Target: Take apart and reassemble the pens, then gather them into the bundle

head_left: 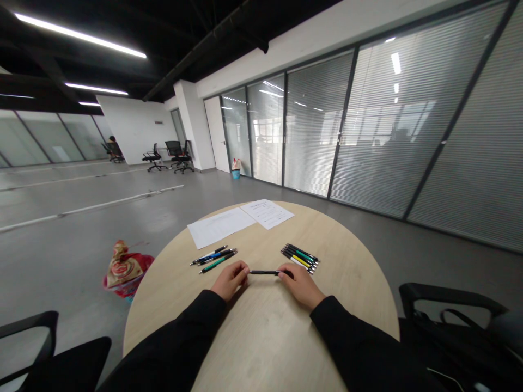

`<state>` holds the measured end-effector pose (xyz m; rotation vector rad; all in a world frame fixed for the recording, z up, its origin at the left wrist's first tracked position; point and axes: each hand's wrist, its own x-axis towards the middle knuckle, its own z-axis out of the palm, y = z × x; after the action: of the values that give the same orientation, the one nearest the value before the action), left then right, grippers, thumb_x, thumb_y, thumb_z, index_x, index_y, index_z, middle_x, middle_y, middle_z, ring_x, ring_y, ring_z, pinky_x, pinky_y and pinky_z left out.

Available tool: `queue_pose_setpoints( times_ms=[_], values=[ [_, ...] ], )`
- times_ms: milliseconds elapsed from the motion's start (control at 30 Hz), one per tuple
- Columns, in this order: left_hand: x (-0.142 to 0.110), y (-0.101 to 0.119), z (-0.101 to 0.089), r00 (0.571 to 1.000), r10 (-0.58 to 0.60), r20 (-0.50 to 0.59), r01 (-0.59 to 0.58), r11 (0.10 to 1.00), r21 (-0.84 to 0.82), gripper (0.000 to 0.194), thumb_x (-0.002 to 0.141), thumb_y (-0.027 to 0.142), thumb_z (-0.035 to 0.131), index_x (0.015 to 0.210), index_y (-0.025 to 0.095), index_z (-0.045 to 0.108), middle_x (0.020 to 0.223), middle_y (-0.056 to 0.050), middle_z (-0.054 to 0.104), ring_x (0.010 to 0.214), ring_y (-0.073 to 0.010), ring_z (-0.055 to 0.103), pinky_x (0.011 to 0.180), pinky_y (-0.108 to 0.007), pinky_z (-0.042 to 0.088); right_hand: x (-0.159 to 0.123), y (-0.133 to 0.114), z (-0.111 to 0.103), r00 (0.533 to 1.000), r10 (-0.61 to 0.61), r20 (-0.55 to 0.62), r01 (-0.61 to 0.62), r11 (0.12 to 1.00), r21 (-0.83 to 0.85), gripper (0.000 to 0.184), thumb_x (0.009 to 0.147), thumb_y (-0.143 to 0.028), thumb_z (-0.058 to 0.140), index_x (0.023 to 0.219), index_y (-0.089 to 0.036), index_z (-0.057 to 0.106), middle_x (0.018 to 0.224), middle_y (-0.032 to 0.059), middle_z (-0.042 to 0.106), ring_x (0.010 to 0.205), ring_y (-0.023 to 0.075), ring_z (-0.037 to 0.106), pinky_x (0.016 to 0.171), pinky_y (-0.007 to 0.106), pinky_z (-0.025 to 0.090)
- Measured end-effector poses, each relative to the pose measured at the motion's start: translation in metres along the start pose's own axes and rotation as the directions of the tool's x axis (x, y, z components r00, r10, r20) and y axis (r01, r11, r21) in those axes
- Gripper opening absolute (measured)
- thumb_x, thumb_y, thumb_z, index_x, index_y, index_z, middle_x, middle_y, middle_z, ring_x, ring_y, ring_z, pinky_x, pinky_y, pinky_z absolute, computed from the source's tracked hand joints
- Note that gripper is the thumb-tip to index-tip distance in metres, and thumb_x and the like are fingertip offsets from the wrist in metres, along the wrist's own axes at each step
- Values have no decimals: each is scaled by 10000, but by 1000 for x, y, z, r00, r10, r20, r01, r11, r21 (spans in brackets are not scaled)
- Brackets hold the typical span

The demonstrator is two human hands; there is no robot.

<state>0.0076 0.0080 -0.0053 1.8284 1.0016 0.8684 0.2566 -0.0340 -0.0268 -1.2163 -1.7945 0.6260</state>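
Right hand [301,285]: pinching black pen [263,272]. Left hand [230,280]: pressed together at black pen's end. Printed sheet [267,213]: beyond black pen.

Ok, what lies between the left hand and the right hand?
The head view shows a black pen there, stretching crosswise between the left hand and the right hand.

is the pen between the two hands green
No, the pen stretching between the left hand and the right hand looks black.
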Motion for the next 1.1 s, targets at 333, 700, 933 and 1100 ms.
queue_pose_setpoints(
  times_ms=[333,700,933,1100],
  values=[
    [1,-6,2,999,19,51,-13,994,-113,343,810,504,622,834,178,518,638,41,510,563,-116,489,558,-242,406,0,3,1,1000,5,-1,-5,1000,1,155,877,-231,555,886,-186,704,847,32,693,785,168,590,721,268,419],
    [-1,3,-2,999,34,21,-36,992,118,411,907,488,479,635,181,513,543,19,539,531,-130,482,570,-258,383,0,-1,1,1000,-3,1,3,1000,10,151,875,-221,557,874,-188,705,847,27,696,785,165,593,723,262,416],
    [1,-6,1,999,23,38,-18,994,-110,319,822,480,623,849,174,535,646,38,533,561,-118,505,547,-237,419,-1,-3,0,1000,6,-3,-6,1000,23,159,880,-224,550,866,-186,703,829,25,693,769,163,591,706,262,415],
    [0,-1,0,998,46,51,-45,999,-30,315,864,471,565,783,168,537,616,36,518,564,-119,485,563,-243,407,-1,-2,0,1000,9,4,-10,999,32,157,879,-223,551,879,-184,703,843,26,698,783,163,598,715,261,417]
  ],
)
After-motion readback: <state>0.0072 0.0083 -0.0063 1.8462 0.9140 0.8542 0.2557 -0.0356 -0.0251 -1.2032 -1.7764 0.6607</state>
